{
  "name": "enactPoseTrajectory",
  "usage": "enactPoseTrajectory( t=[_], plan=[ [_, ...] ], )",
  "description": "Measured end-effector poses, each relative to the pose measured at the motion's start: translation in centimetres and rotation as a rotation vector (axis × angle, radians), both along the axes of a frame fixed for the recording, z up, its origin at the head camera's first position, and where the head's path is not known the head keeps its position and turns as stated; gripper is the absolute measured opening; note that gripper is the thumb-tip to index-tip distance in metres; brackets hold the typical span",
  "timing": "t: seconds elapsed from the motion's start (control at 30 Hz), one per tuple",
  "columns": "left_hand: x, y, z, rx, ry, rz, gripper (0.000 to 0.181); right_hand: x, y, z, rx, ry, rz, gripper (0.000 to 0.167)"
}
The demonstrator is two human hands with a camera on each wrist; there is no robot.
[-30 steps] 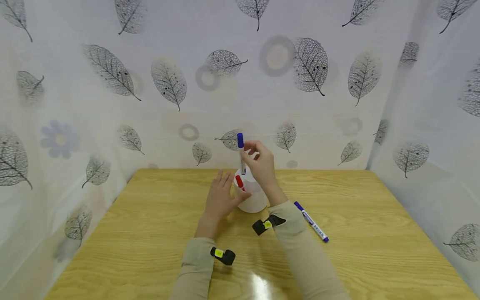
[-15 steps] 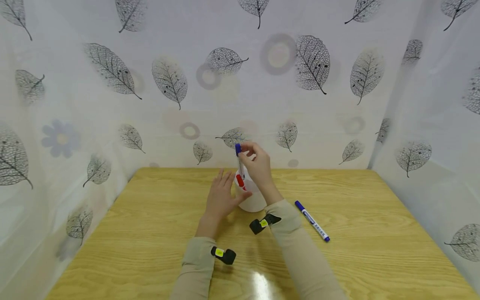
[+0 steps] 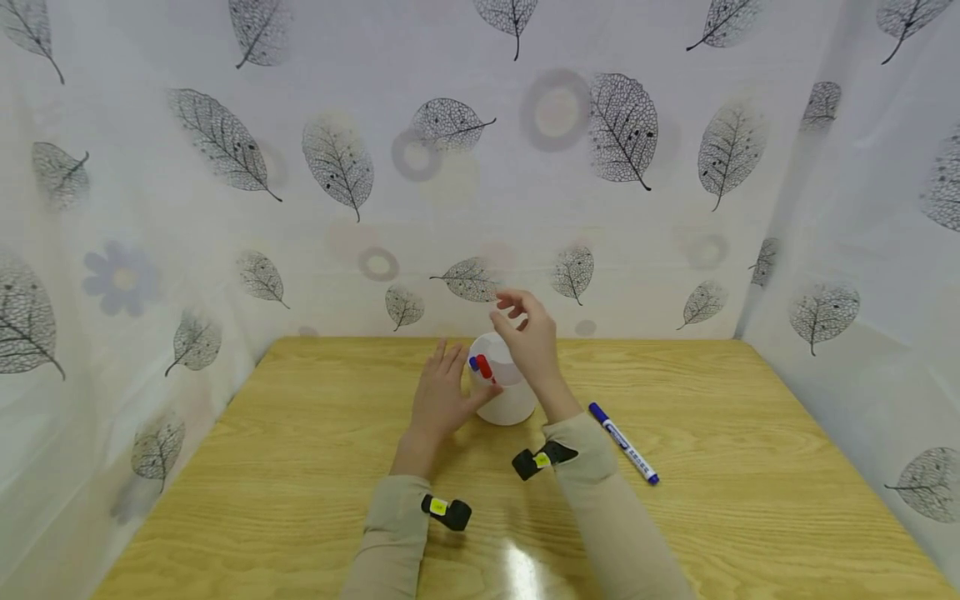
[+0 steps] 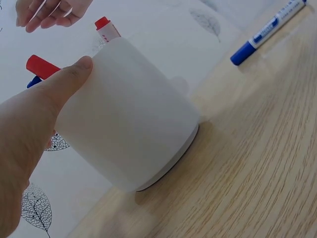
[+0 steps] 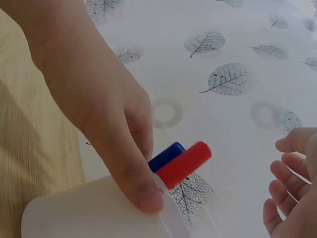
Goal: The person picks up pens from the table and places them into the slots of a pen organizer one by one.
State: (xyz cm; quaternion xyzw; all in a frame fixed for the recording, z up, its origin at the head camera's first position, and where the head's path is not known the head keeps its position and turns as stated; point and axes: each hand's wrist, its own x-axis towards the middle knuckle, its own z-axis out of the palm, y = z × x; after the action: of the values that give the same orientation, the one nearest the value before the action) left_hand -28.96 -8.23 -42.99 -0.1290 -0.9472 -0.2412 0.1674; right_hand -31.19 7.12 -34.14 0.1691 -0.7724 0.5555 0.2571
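A white cup [image 3: 506, 404] stands upright on the table, holding markers. My left hand [image 3: 441, 398] grips its left side, the thumb [image 4: 74, 74] lying across the front near the rim. Leaning out beside that thumb are a red-capped marker [image 5: 185, 163] and a blue-capped marker [image 5: 166, 157]. Another red-capped marker [image 4: 108, 29] shows at the other side of the rim in the left wrist view. Above and right of the cup, my right hand [image 3: 528, 333] holds nothing, its fingers loosely bent. The lower parts of the markers are hidden inside the cup.
A blue whiteboard marker [image 3: 624, 443] lies on the wooden table [image 3: 315, 467], right of the cup and beside my right forearm. A pale curtain [image 3: 480, 200] with leaf prints hangs behind the table and along both sides.
My right hand lowered the blue-capped marker into the cup, let it go, and drew back slightly to the right. The left hand stayed at the cup.
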Motion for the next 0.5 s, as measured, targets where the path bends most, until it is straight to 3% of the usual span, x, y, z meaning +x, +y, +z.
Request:
enactPoseTrajectory(
  t=[0.5],
  plan=[
    [0.1,0.1,0.0,0.009,-0.012,0.007,0.092,1.7,4.5,-1.0,0.018,-0.006,-0.070,0.029]
  ],
)
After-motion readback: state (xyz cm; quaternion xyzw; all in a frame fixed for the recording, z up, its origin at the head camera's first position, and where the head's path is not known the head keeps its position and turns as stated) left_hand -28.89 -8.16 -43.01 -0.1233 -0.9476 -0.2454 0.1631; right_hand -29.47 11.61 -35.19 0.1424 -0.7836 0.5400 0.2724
